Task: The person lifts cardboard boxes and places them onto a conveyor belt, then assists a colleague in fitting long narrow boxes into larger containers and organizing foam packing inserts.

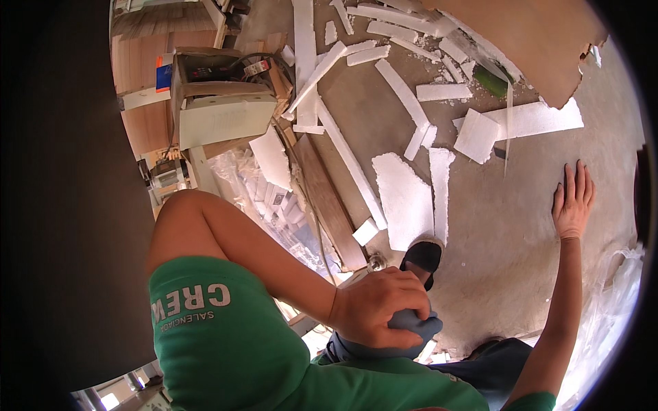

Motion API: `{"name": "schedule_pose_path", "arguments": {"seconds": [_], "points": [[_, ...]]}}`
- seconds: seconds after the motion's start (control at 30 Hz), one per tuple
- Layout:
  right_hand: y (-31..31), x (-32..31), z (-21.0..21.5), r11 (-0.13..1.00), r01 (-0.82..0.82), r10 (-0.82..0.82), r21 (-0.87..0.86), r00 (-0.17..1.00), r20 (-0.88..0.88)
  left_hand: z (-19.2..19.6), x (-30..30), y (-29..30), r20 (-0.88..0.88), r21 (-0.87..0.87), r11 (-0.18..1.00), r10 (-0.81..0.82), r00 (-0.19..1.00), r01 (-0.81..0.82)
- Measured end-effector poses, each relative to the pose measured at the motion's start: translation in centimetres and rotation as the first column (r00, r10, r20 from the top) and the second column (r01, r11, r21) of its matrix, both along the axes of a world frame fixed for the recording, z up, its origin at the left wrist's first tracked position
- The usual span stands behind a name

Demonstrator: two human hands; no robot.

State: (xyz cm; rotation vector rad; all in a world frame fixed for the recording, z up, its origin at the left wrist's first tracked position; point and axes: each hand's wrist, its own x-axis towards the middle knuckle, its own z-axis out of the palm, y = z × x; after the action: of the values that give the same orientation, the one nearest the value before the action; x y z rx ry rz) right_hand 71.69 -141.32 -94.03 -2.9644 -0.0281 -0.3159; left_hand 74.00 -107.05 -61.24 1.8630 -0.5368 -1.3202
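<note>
My left hand (385,306) curls over my bent knee (417,332) in blue-grey trousers, its fingers and thumb wrapped round the kneecap. Out to the right, my right hand (574,202) is open, fingers stretched forward over the concrete floor (504,236); whether the palm touches the floor is hard to tell. It is empty. Nearest to it lie a long white foam board (548,120) and a squarish foam piece (476,135). A wide, jagged foam sheet (404,198) and a narrow foam strip (441,192) reach toward my shoe (423,257).
Foam strips (404,92) and crumbs litter the floor ahead. A brown board (528,41) with a torn edge covers the far right. To the left stand a cardboard box (226,120) with cables, a wooden plank (329,198) and clear plastic wrapping (257,188). More clear plastic (606,308) bunches at right.
</note>
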Motion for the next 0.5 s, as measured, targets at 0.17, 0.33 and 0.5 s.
{"name": "schedule_pose_path", "arguments": {"seconds": [0.17, 0.33, 0.5], "points": [[0.0, 0.2, 0.5, 1.000, -0.002, 0.002, 0.001, 1.000, -0.015, -0.5, 0.4, -0.3, -0.011, -0.011, 1.000, -0.006, 1.000, 0.006], [0.0, 0.2, 0.5, 1.000, 0.006, -0.005, 0.011, 0.999, -0.039, -0.9, 1.1, -0.6, -0.011, -0.002, 1.000, -0.020, 1.000, 0.020], [-0.2, 0.0, 1.5, 0.996, 0.033, -0.030, 0.083, 0.999, -0.038, -0.4, 0.5, -0.5, -0.059, 0.008, 0.994, -0.108, 0.992, 0.109]]}}
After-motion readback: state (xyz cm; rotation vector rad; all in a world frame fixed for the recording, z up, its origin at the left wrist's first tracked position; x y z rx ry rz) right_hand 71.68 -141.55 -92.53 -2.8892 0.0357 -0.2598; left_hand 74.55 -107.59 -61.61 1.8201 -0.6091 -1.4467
